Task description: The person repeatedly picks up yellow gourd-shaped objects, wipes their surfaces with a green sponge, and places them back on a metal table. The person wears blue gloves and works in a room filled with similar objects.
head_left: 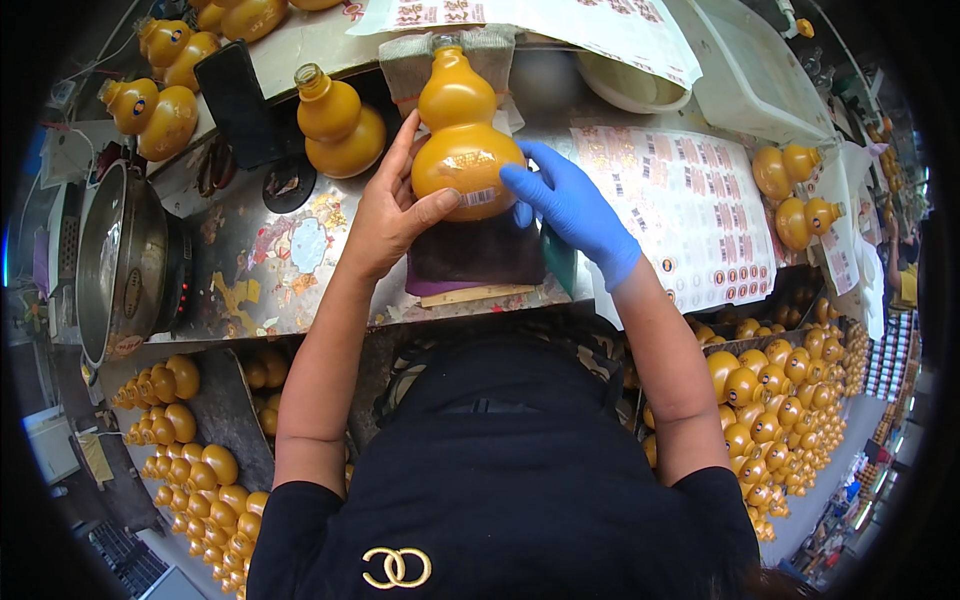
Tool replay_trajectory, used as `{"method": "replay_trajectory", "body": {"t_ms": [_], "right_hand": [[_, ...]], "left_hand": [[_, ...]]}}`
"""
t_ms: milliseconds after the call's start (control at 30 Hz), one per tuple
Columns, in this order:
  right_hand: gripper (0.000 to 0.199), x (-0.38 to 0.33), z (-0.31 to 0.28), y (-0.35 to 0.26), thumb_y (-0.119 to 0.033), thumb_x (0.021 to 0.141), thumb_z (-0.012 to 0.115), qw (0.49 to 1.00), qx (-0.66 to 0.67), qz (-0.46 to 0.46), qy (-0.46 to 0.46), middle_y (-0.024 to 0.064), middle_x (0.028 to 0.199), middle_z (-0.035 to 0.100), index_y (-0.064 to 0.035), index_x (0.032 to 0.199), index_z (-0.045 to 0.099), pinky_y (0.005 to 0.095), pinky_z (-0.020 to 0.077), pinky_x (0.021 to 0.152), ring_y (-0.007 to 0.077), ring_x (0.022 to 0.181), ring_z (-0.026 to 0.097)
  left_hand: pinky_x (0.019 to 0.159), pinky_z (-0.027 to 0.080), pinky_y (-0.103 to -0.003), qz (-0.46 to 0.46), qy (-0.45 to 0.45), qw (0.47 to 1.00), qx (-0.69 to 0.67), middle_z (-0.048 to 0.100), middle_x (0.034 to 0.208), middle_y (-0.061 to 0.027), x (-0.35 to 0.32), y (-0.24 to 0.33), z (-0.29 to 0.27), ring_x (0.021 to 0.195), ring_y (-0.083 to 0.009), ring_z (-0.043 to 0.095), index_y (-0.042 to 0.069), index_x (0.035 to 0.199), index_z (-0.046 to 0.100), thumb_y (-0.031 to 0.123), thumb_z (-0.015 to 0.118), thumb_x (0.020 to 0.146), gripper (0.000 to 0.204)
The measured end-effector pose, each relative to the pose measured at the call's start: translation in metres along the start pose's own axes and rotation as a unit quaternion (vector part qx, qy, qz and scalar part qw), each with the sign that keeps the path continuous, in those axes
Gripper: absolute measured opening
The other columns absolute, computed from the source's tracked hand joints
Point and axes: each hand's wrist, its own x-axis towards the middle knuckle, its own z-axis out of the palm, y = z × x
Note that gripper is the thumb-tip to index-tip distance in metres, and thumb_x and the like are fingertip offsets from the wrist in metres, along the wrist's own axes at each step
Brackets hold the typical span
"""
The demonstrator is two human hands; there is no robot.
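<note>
Between my two hands lies an orange-yellow gourd-shaped bottle [468, 150], its neck pointing away from me and resting on a folded cloth [400, 68]. A small barcode label shows on its near, rounder end. My bare left hand [398, 205] cups the left side, with the thumb laid by the label. On the right side, my right hand [575, 205] in a blue glove presses against the bottle, thumb and fingers around its wide lower bulb. Some fingertips are hidden behind the bottle. Beneath its near end sits a dark pad [475, 258].
Another gourd bottle [340, 122] stands left, beside a black phone [236, 103]. A metal pan [122, 265] sits on a cooker at far left. Printed label sheets [690, 215] cover the right side; a white plastic tub [765, 75] is behind. Many bottles [785, 400] fill the floor both sides.
</note>
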Motion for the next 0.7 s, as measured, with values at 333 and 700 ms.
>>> {"method": "replay_trajectory", "body": {"t_ms": [333,700], "right_hand": [[0.074,-0.0017,0.0034,-0.0023,-0.057,0.082,0.065,1.0,-0.022,-0.003,0.013,0.0062,0.076,0.061,0.003,0.124,0.052,0.0234,0.0467,0.061,0.0095,0.062,0.056],[0.077,-0.0005,0.0044,-0.0012,-0.06,0.082,0.064,1.0,-0.007,0.012,0.012,0.0066,0.081,0.063,0.0023,0.126,0.051,0.0238,0.0478,0.062,0.0101,0.064,0.057]], "left_hand": [[0.108,0.033,-0.035,-0.004,0.011,1.0,0.012,0.035,0.144,-0.0195,0.0019,0.0002,0.0019,0.13,-0.0256,0.042,0.0,0.15,0.012,0.02,0.074,0.082,0.094],[0.108,0.033,-0.036,0.002,0.021,1.0,0.015,0.037,0.143,-0.0189,0.0012,-0.0037,0.0004,0.13,-0.025,0.042,0.0,0.15,0.013,0.024,0.074,0.082,0.095]]}}
